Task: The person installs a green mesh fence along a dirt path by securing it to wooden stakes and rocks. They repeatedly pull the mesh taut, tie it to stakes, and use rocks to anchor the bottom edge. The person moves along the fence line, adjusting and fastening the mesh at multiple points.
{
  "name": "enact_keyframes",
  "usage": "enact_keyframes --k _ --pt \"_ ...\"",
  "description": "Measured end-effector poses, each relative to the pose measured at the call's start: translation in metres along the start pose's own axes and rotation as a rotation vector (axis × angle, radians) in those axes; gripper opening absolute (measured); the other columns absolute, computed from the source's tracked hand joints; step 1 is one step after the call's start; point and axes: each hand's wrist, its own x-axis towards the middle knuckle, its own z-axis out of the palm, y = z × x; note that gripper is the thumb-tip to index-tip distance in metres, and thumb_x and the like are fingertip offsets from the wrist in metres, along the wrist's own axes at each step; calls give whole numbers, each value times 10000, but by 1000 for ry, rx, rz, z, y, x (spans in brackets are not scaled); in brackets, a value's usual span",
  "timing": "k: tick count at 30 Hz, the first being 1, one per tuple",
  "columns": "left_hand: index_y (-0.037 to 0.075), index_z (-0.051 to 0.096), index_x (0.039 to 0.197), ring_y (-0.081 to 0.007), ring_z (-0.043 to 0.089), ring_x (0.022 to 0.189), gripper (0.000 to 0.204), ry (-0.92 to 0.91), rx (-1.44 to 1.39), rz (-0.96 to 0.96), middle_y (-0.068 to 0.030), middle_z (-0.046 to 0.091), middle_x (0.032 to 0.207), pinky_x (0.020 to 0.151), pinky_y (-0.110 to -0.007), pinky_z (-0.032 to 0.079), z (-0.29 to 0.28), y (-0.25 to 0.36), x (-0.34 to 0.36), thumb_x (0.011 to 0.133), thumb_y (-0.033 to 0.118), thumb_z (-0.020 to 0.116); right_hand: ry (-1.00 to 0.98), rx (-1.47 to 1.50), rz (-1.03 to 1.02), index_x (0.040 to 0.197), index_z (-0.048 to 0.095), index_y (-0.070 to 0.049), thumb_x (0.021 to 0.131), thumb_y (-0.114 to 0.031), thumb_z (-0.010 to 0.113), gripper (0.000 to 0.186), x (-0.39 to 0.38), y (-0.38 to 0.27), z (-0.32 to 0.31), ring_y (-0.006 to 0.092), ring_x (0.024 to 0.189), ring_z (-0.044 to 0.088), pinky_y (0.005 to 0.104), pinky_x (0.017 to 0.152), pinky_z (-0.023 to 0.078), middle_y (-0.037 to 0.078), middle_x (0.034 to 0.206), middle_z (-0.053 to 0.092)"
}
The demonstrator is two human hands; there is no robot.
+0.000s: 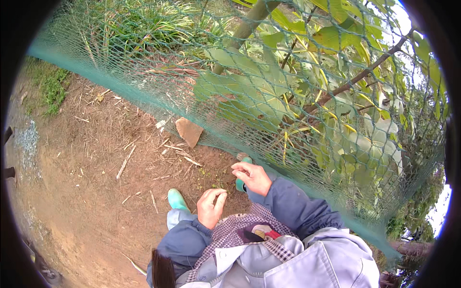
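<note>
Low in the middle, my left hand (pixel 211 207) is closed, thumb against curled fingers; anything pinched there is too small to make out. To its upper right, my right hand (pixel 252 178) has loosely bent fingers with the thumb apart, nothing visible in them, beside the green mesh netting (pixel 86 74). The net's dense lower edge slants down to the right past my hands. Behind the mesh are broad green leaves (pixel 240 96) on branches. A flat tan stone (pixel 188 130) lies against the net's bottom above my hands.
Brown soil (pixel 96 168) with dry stalks stretches left to a pale gravel patch (pixel 28 144). My green boots (pixel 175 198) stand on the soil, one close to the net. Weeds (pixel 53 91) grow at upper left. A thick trunk (pixel 245 29) rises behind the mesh.
</note>
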Motion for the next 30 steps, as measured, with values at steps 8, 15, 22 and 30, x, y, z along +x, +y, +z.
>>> enact_keyframes --k 8,15,22,30 --pt "30 652 933 -271 637 791 187 -300 86 33 -131 656 875 705 -341 494 -23 149 -13 853 195 615 -18 -267 -74 1027 644 -58 862 -179 577 216 -75 -137 -63 255 835 659 351 756 506 124 926 675" --pt "1 641 945 -121 593 735 180 -213 254 -112 -80 650 813 667 -272 476 -53 180 -3 872 162 606 450 -614 18 1208 567 -159 948 -384 428 371 58 -120 -188 221 940 624 370 820 476 42 1016 662" --pt "0 641 915 -75 535 670 181 21 234 -436 -20 613 734 604 -247 440 -32 143 -30 877 175 611 338 -703 249 1349 442 -292 957 -480 335 447 150 -93 -277 200 991 597 364 910 437 -25 1131 628" --pt "8 665 935 -93 595 697 226 227 282 -569 -54 652 740 665 -270 486 -11 181 -28 865 217 616 109 -320 484 1412 342 -243 994 -382 304 441 263 -53 -328 225 1063 544 409 925 433 0 1316 504"
